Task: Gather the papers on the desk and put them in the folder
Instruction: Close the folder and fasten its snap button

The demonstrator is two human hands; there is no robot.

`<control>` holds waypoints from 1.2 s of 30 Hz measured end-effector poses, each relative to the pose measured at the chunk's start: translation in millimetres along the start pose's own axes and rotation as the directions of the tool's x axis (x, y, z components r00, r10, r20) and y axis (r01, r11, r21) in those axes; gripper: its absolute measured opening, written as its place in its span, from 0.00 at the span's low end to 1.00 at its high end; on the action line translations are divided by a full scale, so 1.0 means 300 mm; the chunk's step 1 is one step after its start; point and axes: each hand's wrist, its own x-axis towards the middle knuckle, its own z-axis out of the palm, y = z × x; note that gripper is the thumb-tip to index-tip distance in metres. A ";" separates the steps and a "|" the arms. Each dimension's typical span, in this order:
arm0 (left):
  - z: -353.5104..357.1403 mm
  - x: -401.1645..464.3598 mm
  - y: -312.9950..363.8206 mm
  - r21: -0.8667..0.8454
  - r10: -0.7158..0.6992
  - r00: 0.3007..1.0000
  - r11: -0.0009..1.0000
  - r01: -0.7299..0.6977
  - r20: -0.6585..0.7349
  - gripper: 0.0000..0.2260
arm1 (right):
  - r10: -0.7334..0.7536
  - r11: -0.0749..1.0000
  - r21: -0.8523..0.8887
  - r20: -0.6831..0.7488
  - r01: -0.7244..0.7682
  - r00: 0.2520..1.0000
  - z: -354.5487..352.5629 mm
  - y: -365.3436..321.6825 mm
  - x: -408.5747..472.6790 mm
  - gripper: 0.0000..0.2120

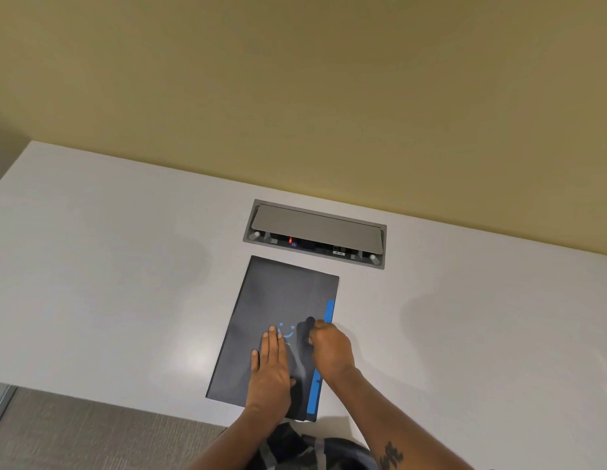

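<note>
A dark grey folder [281, 300] with a blue strip along its right edge and a blue smile mark lies closed on the white desk [108, 283], near the front edge. My left hand [269, 371] rests flat on the folder's cover, fingers together and stretched out. My right hand [330, 351] sits at the folder's right side, fingers curled around a dark flap or tab of the folder by the blue strip. No loose papers show on the desk.
A grey recessed power and cable box [315, 232] with its lid tilted up sits in the desk just behind the folder. A yellow-green wall [295, 96] stands behind the desk. Grey carpet [75, 435] shows below the front edge.
</note>
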 end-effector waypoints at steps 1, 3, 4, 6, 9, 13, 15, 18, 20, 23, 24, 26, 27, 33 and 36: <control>-0.001 0.001 0.001 -0.003 -0.001 1.000 1.000 0.001 -0.001 0.43 | 0.005 1.000 0.011 -0.002 -0.005 1.000 -0.001 -0.004 -0.001 0.14; -0.004 -0.002 0.002 0.000 0.004 1.000 1.000 -0.004 -0.008 0.43 | 0.016 1.000 0.022 -0.006 -0.016 1.000 -0.005 -0.012 -0.004 0.14; -0.001 -0.003 -0.001 -0.001 0.008 1.000 1.000 -0.008 -0.014 0.42 | 0.018 1.000 0.024 -0.005 -0.018 1.000 -0.006 -0.013 -0.004 0.14; -0.006 -0.007 -0.004 0.002 0.015 1.000 1.000 -0.015 -0.026 0.41 | 0.018 0.999 0.031 -0.017 -0.017 1.000 -0.012 -0.019 -0.012 0.14; -0.047 -0.020 -0.010 -0.179 0.010 0.993 0.983 -0.031 -0.120 0.37 | 0.030 0.998 0.065 -0.038 -0.027 0.999 -0.022 -0.013 -0.031 0.11; -0.143 -0.040 -0.104 -0.460 -0.149 0.874 0.883 -0.094 -0.463 0.18 | 0.100 0.961 0.272 -0.190 -0.046 0.977 -0.023 0.032 -0.077 0.11; -0.170 -0.032 -0.177 -0.535 -0.280 0.828 0.844 -0.029 -0.486 0.16 | 0.202 0.903 0.417 -0.201 -0.103 0.959 -0.023 0.060 -0.103 0.16; -0.172 -0.019 -0.267 -0.658 -0.429 0.827 0.747 0.098 -0.364 0.18 | 0.288 0.813 0.560 -0.150 -0.159 0.946 -0.003 0.091 -0.126 0.18; -0.158 -0.021 -0.297 -0.703 -0.453 0.835 0.702 0.118 -0.312 0.18 | 0.309 0.772 0.611 -0.121 -0.175 0.943 0.012 0.100 -0.138 0.12; -0.141 -0.023 -0.321 -0.729 -0.463 0.841 0.672 0.127 -0.280 0.15 | 0.332 0.698 0.687 -0.060 -0.202 0.941 0.019 0.089 -0.146 0.06; -0.140 -0.024 -0.324 -0.729 -0.457 0.845 0.674 0.123 -0.279 0.14 | 0.335 0.674 0.707 -0.038 -0.211 0.941 0.018 0.084 -0.148 0.08; -0.137 -0.024 -0.331 -0.736 -0.440 0.850 0.670 0.095 -0.290 0.10 | 0.339 0.635 0.738 -0.002 -0.227 0.941 0.019 0.076 -0.150 0.10; -0.143 -0.028 -0.328 -0.749 -0.437 0.849 0.658 0.076 -0.298 0.09 | 0.338 0.624 0.747 0.007 -0.229 0.941 0.021 0.075 -0.150 0.10; -0.170 -0.046 -0.369 -0.802 -0.453 0.822 0.597 -0.009 -0.346 0.09 | 0.304 0.595 0.769 0.053 -0.233 0.951 0.028 0.012 -0.156 0.12; -0.155 -0.045 -0.453 -0.838 -0.504 0.800 0.546 0.003 -0.325 0.09 | 0.252 0.609 0.765 0.065 -0.210 0.966 0.050 -0.061 -0.156 0.10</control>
